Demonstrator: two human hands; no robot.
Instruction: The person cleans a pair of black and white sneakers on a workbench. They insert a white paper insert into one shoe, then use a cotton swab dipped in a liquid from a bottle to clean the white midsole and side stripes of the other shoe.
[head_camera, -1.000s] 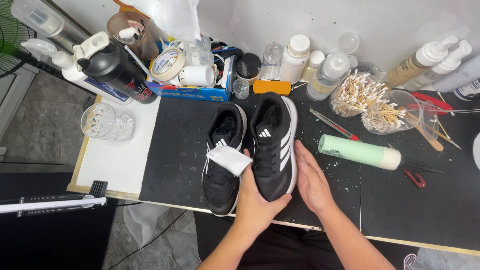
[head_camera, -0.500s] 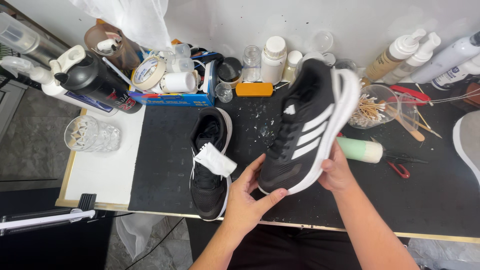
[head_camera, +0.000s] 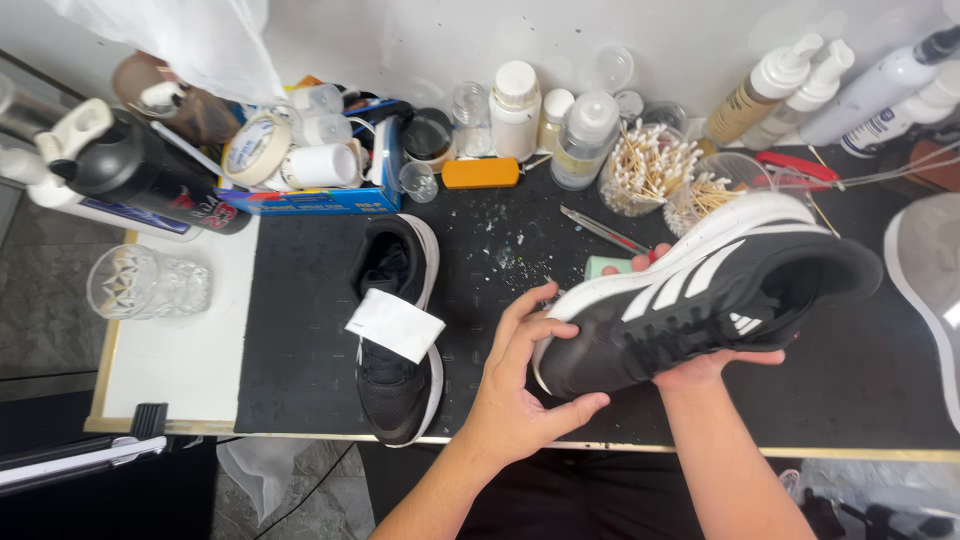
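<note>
I hold a black sneaker with white stripes and a white sole (head_camera: 700, 295) above the black mat (head_camera: 300, 330), turned on its side with its toe toward me. My left hand (head_camera: 520, 385) cups the toe end. My right hand (head_camera: 715, 365) supports the shoe from underneath near the laces. The second black sneaker (head_camera: 395, 330) lies on the mat to the left, with a white paper slip (head_camera: 395, 325) resting across its laces.
At the back stand bottles (head_camera: 515, 110), jars of cotton swabs (head_camera: 645, 170), tape rolls in a blue box (head_camera: 300, 165), an orange block (head_camera: 480, 173) and spray bottles (head_camera: 770, 90). A glass tumbler (head_camera: 140, 282) sits on the white board at left. A pale green roll (head_camera: 605, 266) peeks behind the shoe.
The right-hand sneaker has been lifted off the mat, swung to the right and tipped onto its side; both hands followed it. The other sneaker stayed put.
</note>
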